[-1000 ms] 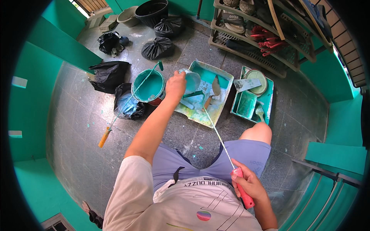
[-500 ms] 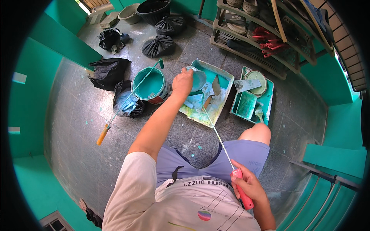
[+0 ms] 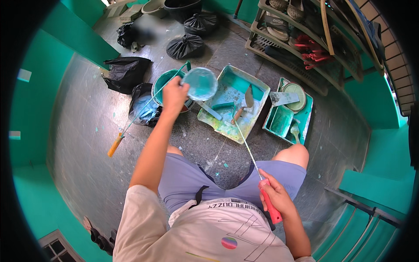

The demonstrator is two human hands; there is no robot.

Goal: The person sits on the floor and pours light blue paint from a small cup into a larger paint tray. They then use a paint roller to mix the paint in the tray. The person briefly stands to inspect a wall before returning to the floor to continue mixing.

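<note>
From the head view I see my left hand (image 3: 174,94) stretched out and gripping a small round paint-smeared teal container (image 3: 200,84) by its rim, held in the air between the round teal paint bucket (image 3: 162,83) on the left and the rectangular paint-stained teal roller tray (image 3: 233,102) on the right. My right hand (image 3: 274,198) is clenched around the red grip of a long thin-shafted paint roller (image 3: 248,148), near my lap, with its far end lying in the tray beside a trowel (image 3: 244,105). I judge the paint preparation is midway: the tray looks wet and streaked but not full, and the roller is not lifted yet. A second teal tray with a round lid (image 3: 294,94) sits further right, and an orange-handled stick (image 3: 131,126) leans out of the bucket.
</note>
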